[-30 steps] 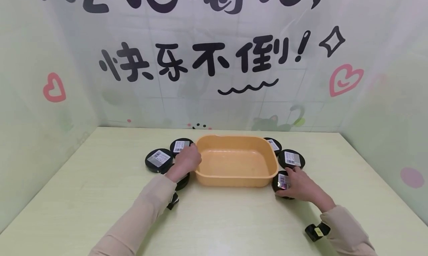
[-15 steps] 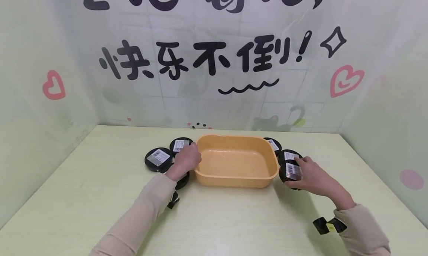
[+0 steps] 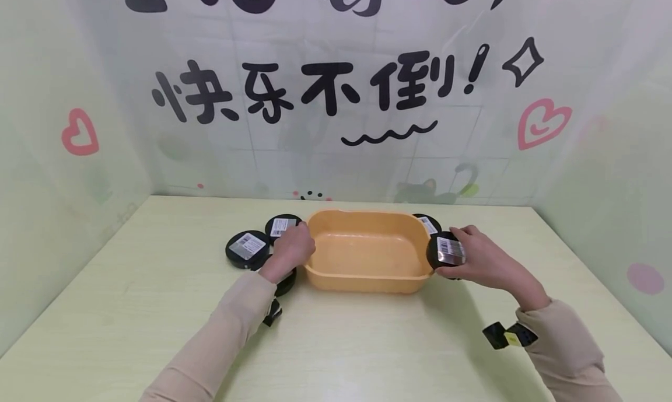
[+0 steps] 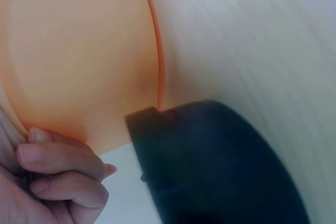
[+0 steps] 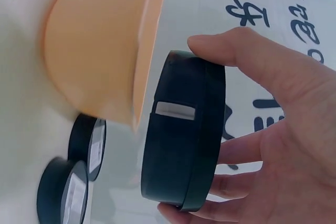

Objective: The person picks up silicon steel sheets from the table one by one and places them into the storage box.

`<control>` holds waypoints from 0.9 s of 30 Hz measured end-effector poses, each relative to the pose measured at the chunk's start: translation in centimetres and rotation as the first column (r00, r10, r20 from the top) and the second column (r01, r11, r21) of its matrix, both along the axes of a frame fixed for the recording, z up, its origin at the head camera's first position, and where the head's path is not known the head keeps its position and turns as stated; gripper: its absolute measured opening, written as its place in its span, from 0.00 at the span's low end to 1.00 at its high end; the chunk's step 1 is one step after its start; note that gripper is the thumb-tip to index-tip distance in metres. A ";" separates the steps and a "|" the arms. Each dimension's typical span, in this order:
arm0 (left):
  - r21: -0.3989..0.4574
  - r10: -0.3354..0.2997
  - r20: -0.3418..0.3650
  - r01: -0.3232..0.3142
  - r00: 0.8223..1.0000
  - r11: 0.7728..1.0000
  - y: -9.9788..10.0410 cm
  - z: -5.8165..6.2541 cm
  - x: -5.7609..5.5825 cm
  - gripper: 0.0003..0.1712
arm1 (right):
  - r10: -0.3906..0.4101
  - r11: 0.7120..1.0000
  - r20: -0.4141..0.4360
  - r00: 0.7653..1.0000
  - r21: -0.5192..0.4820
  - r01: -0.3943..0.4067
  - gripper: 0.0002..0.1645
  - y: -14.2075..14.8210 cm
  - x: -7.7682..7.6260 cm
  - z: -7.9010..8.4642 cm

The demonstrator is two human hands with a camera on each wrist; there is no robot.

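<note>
My right hand [image 3: 480,259] holds a flat round black case [image 3: 446,250] with a silver barcode label. In the right wrist view, thumb and fingers grip opposite edges of this case [image 5: 181,129], and a small pale slot shows in its side. It is raised beside the right rim of an orange plastic basin [image 3: 367,284]. The basin has nothing inside. On the other side my left hand [image 3: 293,247] grips the basin's left rim; curled fingers [image 4: 63,161] show over the edge in the left wrist view. A dark blurred shape covers much of that view.
Similar black cases lie left of the basin: one outermost [image 3: 248,249], one behind [image 3: 282,226], and one partly under my left forearm [image 3: 286,284]. To the right, a case [image 3: 427,222] sits behind the basin's corner; another case [image 5: 63,195] shows in the right wrist view. A printed backdrop [image 3: 336,174] encloses the table.
My right hand has lifted the nearest right-hand case off the table and carried it up and back, then left toward the basin's rim. The left hand stays on the basin.
</note>
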State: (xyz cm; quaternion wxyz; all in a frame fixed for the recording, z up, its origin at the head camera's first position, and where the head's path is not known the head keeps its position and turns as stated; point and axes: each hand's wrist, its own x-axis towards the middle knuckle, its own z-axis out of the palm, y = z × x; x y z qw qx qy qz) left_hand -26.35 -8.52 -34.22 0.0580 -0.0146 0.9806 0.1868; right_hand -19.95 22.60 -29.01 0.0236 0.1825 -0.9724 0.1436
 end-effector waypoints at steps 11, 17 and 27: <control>0.007 0.006 0.011 -0.006 1.000 1.000 0.0 0.1 0.0 0.19 | 0.035 0.999 0.026 0.999 -0.037 -0.034 0.47 -2.7 -1.9 0.1; 0.004 0.006 0.009 -0.006 1.000 1.000 0.0 0.2 0.0 0.19 | 0.051 0.998 0.041 0.998 -0.027 -0.050 0.48 -3.8 -2.8 -0.4; 0.004 0.007 0.022 -0.007 1.000 1.000 0.1 0.2 0.0 0.20 | 0.063 0.998 0.072 0.995 -0.037 -0.060 0.50 -5.2 -4.1 -2.2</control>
